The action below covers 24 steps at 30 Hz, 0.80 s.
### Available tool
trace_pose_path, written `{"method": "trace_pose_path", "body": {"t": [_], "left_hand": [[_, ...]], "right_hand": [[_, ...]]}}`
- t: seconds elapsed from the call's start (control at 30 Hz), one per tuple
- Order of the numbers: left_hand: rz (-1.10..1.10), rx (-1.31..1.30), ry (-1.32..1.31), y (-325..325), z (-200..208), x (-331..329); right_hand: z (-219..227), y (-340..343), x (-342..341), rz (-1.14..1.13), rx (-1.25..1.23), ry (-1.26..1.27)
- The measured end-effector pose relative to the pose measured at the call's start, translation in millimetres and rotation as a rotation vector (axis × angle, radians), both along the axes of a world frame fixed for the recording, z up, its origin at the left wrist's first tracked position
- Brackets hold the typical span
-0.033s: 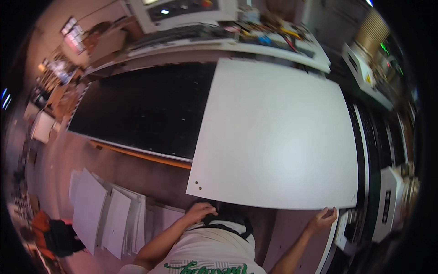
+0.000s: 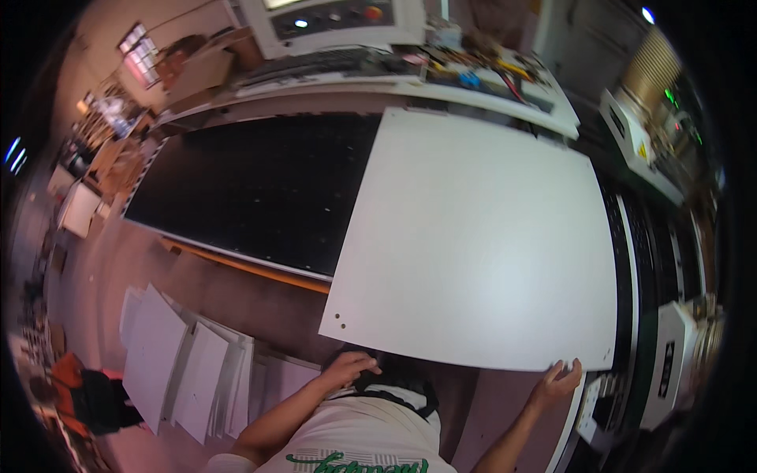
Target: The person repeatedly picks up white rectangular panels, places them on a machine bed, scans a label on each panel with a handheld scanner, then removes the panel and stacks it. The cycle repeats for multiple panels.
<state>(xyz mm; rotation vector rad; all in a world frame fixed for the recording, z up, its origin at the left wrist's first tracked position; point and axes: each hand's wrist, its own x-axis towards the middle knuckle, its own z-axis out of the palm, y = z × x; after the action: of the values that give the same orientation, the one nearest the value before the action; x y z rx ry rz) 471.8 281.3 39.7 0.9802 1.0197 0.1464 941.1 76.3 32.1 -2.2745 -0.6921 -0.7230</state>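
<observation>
A large white panel lies over the right part of a black-topped conveyor table, its near edge facing me. Two small dark holes show at its near left corner. My right hand is at the near edge close to the right corner, with bent fingertips over the rim; the thumb is hard to make out. My left hand hovers before my waist, below the panel's near left corner and apart from it. Its fingers are drawn together, and nothing shows in them.
Several white boards stand leaning at the lower left. Behind the table runs a shelf with a keyboard, a control screen and loose tools. White machine heads with ribbed hoses are on the right. Another person is at far lower left.
The view has shifted slightly, with the background lower in the picture. My right fingertips now overlap the panel's near edge more. My left hand stays before my waist.
</observation>
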Motion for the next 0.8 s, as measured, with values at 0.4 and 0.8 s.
{"method": "trace_pose_path", "body": {"t": [0.4, 0.8], "left_hand": [[0.751, -0.255, -0.235, 21, 2, 10], [0.712, -0.165, -0.263, -2, -2, -22]], "right_hand": [[62, 59, -87, 0.803, -0.476, 0.146], [31, 10, -57, 0.553, -0.539, -0.312]]}}
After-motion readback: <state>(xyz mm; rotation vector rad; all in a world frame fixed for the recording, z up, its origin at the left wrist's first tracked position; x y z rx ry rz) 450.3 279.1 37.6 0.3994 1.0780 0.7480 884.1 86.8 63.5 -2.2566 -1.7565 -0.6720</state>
